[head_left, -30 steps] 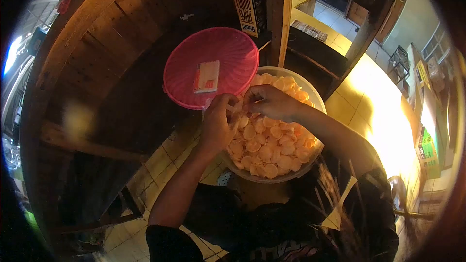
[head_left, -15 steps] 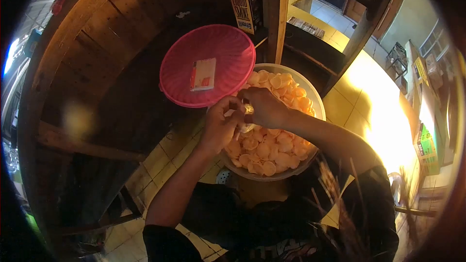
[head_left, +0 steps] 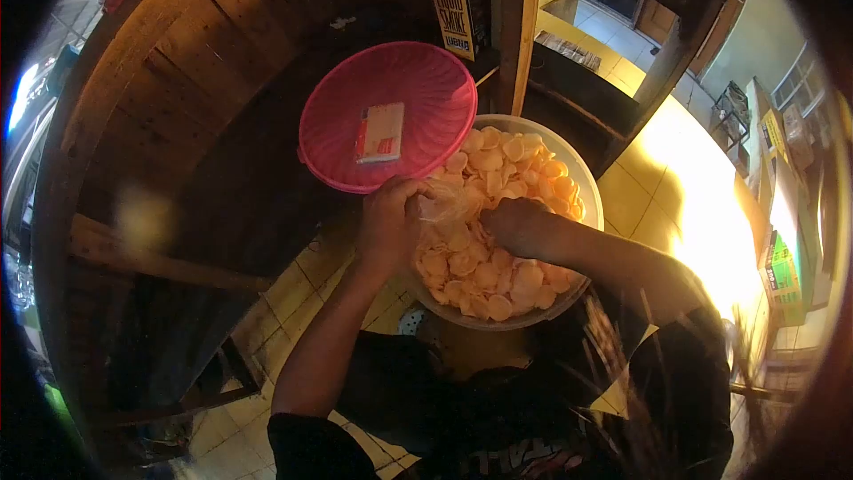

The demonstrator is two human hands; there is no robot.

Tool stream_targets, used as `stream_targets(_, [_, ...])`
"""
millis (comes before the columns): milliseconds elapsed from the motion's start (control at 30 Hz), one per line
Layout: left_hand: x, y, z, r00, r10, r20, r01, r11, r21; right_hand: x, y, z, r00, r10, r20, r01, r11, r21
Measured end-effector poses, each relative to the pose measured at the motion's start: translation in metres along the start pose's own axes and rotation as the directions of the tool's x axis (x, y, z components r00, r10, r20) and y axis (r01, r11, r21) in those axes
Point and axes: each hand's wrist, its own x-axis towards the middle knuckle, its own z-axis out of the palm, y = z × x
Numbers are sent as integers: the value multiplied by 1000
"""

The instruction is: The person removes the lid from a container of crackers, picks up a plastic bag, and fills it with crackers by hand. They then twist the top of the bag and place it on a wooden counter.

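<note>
Wooden boards and beams of a dark piece of furniture [head_left: 178,107] fill the upper left of the frame, standing on a tiled floor [head_left: 675,187] that is brightly lit at the right. At the centre sits a wide white basin [head_left: 579,180], heaped with pale orange crackers [head_left: 498,276]. A round pink plastic basket [head_left: 426,89] lies at the upper centre, its lower edge overlapping the basin's upper left rim.

The person's left hand [head_left: 388,218] is at the basin's left rim, its fingers pinched together on the edge of a clear plastic bag [head_left: 449,204]. The bag lies on top of the crackers between the two hands. The right hand [head_left: 515,224] is just right of the bag, knuckles up and fingers curled down into the crackers; whether it grips anything cannot be told.

A printed cardboard box [head_left: 453,9] stands at the top centre, above the basket. A small white and red packet [head_left: 379,133] lies flat inside the basket.
</note>
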Motion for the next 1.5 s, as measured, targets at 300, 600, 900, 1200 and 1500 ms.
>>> stream_targets(300, [-2, -14, 7, 997, -51, 60, 57, 992, -115, -11, 11, -53, 877, -231, -420, 353, 905, 239])
stream_targets(600, [-1, 33, 9, 949, -183, 256, 310, 679, -665, -4, -18, -36, 830, -93, -550, 310, 896, 317])
stream_targets(900, [-3, 11, 12, 942, -256, 218, 335, 744, -577, -8, -12, -45, 833, -234, -502, 443, 825, 350])
stream_targets(1200, [-4, 26, 13, 963, -197, 183, 268, 776, -571, -12, -8, -49, 881, -279, -381, 411, 850, 329])
stream_targets(1500, [-7, 26, 17, 963, -206, 174, 269, 692, -670, -7, -10, -50, 871, -205, -446, 439, 731, 522])
